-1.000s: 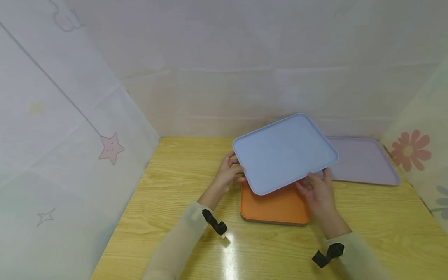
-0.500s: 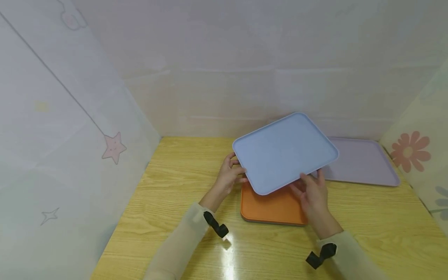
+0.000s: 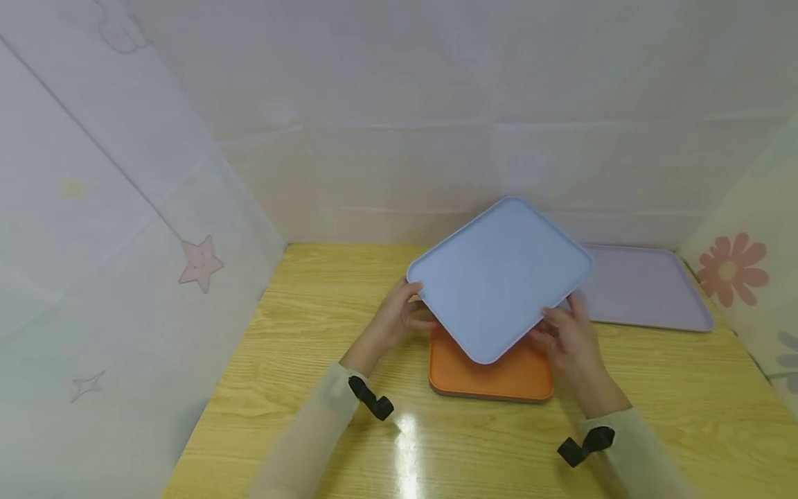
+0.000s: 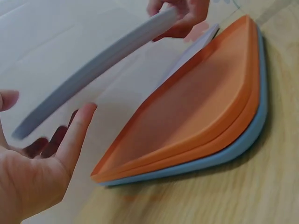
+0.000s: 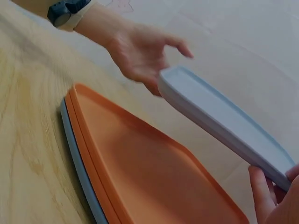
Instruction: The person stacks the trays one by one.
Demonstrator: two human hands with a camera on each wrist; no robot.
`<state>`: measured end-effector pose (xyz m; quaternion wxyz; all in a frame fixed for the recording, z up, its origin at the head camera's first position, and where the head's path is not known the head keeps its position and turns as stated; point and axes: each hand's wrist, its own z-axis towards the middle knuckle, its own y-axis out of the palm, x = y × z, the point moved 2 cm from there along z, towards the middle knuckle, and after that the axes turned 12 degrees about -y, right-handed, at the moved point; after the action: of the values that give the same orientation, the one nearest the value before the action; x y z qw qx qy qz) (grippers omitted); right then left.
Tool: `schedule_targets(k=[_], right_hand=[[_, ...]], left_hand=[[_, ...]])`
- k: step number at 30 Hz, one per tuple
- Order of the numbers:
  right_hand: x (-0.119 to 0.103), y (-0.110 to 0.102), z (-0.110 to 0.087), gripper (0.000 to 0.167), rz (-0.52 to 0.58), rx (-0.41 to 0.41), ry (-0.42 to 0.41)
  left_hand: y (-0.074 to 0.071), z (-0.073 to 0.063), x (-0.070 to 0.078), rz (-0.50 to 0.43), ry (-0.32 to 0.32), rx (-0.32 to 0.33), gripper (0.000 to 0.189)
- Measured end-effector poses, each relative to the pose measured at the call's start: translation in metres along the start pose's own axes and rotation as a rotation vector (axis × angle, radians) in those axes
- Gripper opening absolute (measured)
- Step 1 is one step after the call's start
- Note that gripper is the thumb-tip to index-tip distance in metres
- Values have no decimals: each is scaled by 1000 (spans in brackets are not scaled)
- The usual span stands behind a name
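A light blue rectangular tray is held tilted and turned cornerwise above a stack of trays. My right hand pinches its lower right edge, thumb on the rim and fingers underneath. At the left corner, my left hand has its fingers under the tray; its thumb stands off the rim in the right wrist view. Below, an orange tray tops the stack on the table, with a blue tray at the bottom. The held tray hides the far part of the stack in the head view.
A pale purple tray lies flat at the back right of the wooden table. Behind the table hangs a pale cloth, with patterned cloth at both sides. Black wrist cameras are strapped to both sleeves.
The blue tray has turned so that its near corner points further toward the person. My left hand has shifted slightly left; my right hand slid left along the edge, then back right.
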<state>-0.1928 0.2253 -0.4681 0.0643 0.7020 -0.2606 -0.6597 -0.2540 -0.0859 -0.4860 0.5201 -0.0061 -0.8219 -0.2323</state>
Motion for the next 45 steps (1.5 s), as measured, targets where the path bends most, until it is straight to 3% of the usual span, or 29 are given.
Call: schedule_targets(k=[5, 10, 14, 20, 24, 35, 45], right_hand=[[-10, -13, 7, 79, -55, -196, 21], [-18, -20, 14, 79, -79, -362, 41], [-25, -22, 19, 79, -143, -450, 39], [-28, -25, 26, 82, -221, -485, 82], [-28, -28, 32, 85, -262, -508, 102], [-30, -34, 45, 83, -390, -598, 58], [-28, -35, 52, 79, -458, -559, 56]], left_hand=[[-13, -1, 14, 52, -14, -66, 42], [-20, 4, 26, 155, -35, -83, 60], [-21, 9, 29, 195, -59, -93, 61], [-19, 13, 25, 257, -89, -95, 49], [-18, 14, 22, 303, -93, -99, 50], [-17, 15, 14, 378, -100, -76, 62], [-15, 18, 9, 358, -110, -77, 67]])
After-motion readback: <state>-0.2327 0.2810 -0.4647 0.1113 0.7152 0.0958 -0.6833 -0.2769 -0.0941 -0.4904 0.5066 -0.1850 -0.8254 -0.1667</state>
